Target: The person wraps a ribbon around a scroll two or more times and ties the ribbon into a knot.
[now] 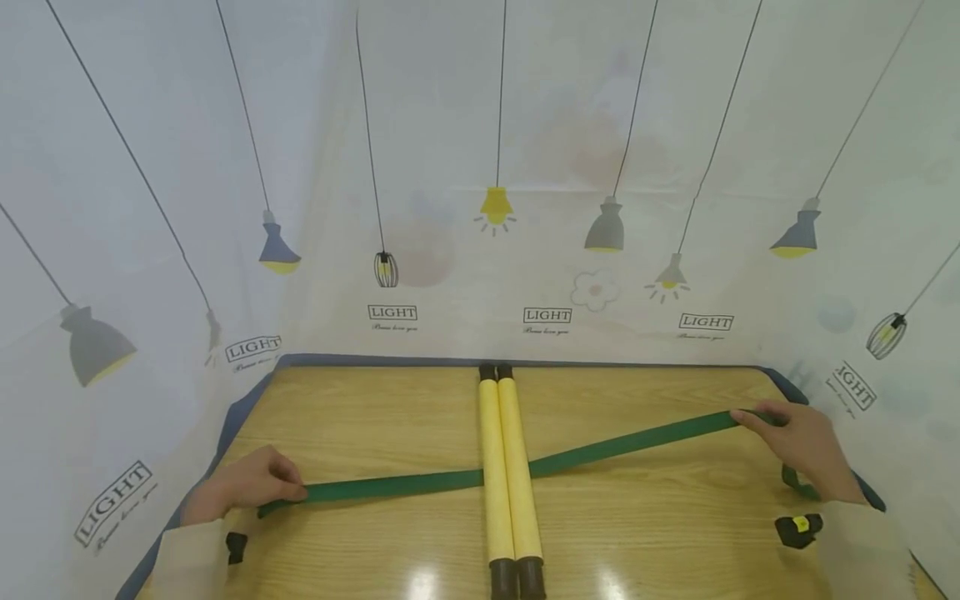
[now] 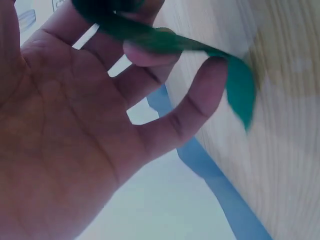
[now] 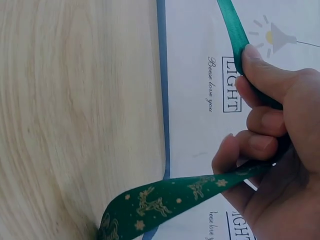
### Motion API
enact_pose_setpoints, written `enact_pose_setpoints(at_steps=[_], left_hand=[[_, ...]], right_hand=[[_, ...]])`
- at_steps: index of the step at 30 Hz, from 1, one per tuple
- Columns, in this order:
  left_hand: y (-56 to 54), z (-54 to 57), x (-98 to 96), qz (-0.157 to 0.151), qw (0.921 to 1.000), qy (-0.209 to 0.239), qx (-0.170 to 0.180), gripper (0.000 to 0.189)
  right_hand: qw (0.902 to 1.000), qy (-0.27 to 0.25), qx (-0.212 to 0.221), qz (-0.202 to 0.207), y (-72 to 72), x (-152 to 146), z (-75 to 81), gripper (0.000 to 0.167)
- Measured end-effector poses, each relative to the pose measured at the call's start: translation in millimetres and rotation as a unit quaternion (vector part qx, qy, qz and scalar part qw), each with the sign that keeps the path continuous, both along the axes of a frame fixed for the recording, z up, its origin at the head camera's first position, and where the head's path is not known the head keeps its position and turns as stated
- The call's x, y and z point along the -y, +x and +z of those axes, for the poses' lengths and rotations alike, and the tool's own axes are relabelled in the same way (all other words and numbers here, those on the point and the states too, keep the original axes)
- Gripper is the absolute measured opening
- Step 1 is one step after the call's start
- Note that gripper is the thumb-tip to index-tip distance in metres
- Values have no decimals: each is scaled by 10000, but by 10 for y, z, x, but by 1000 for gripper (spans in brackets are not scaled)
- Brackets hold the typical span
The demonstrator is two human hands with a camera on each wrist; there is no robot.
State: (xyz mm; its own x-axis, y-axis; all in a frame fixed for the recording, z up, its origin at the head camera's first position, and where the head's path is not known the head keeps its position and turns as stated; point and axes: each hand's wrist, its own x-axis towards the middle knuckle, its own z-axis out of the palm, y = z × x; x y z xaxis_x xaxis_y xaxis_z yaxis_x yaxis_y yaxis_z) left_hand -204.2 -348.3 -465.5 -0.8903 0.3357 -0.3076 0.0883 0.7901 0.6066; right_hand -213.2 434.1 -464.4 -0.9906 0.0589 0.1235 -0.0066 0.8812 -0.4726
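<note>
A green ribbon (image 1: 637,442) is stretched across the table and passes beneath two long yellow rods with dark ends (image 1: 491,467), which lie side by side. My left hand (image 1: 247,483) pinches the ribbon near its left end, and a short tail hangs past the fingers in the left wrist view. On the far side, my right hand (image 1: 810,442) pinches the ribbon between thumb and forefinger, holding that side higher. More ribbon (image 3: 155,205), printed with gold deer and stars, trails from under the curled fingers in the right wrist view.
The wood-grain table (image 1: 375,417) has a blue edge. A small black object (image 1: 237,547) sits by the left wrist. Another black object with a yellow mark (image 1: 798,530) lies by the right wrist. White sheeting (image 1: 450,167) printed with lamps surrounds the table.
</note>
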Motion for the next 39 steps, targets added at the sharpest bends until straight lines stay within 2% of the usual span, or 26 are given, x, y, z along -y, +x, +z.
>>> enact_pose_setpoints(at_steps=[7,14,18,21,26,28,30,32,34,39], left_hand=[[64,23,128,-33,9996,265,-104,26],[57,-3,270,-136,9979,630,-33,27],[71,19,373,-201,9979,512,-346,26],[79,41,436,-99,9976,276,-632,25],[64,67,502,442,9955,178,-817,25],[52,58,527,662,9942,248,-808,26],[36,49,552,873,9925,121,-845,28],[15,40,573,1114,9905,-123,-795,29],[-6,39,583,1399,9853,-503,-839,33],[-41,42,596,1947,9734,-964,-726,41]], right_hand=[[9998,125,-98,-93,34,-103,61,66],[9993,203,-151,-267,55,-270,79,64],[9985,244,-273,-417,52,-366,36,62],[9980,276,-355,-448,42,-444,6,60],[9974,373,-275,-543,55,-582,16,60],[9973,461,-105,-560,71,-635,44,61],[9972,509,137,-532,81,-684,69,63],[9965,571,364,-483,86,-727,89,65],[9960,648,476,-396,89,-771,81,62],[9954,840,391,-240,97,-878,-9,52]])
